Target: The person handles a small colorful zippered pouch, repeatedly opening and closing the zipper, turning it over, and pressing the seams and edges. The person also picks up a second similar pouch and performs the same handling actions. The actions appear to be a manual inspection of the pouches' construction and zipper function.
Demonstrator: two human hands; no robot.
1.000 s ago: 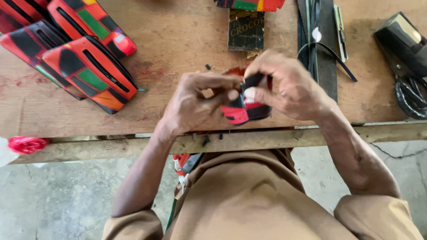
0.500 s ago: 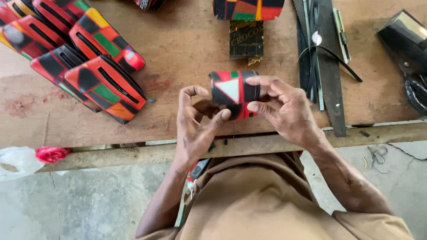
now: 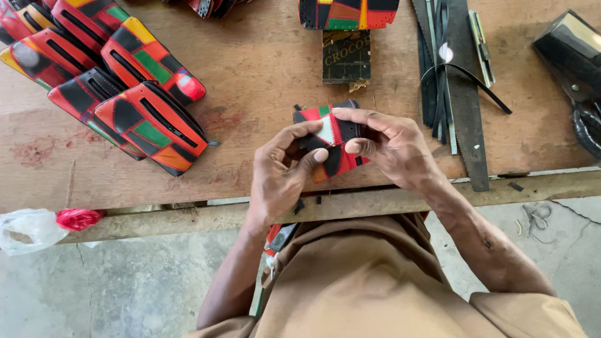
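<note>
both hands are gripping one small patchwork pouch (image 3: 330,139) just above the near edge of the wooden surface (image 3: 263,69): the left hand (image 3: 283,169) is pinching its lower side, and the right hand (image 3: 394,147) is clamping its top with fingers curled over. since it is hovering near the edge, a loosened grip is likely sending it to the floor. five larger zip pouches (image 3: 150,122) are lying at the left, one saw (image 3: 463,94) at the right.

Left hand (image 3: 282,172) and right hand (image 3: 391,147) meet, fingers curled, seemingly pinching.
</note>
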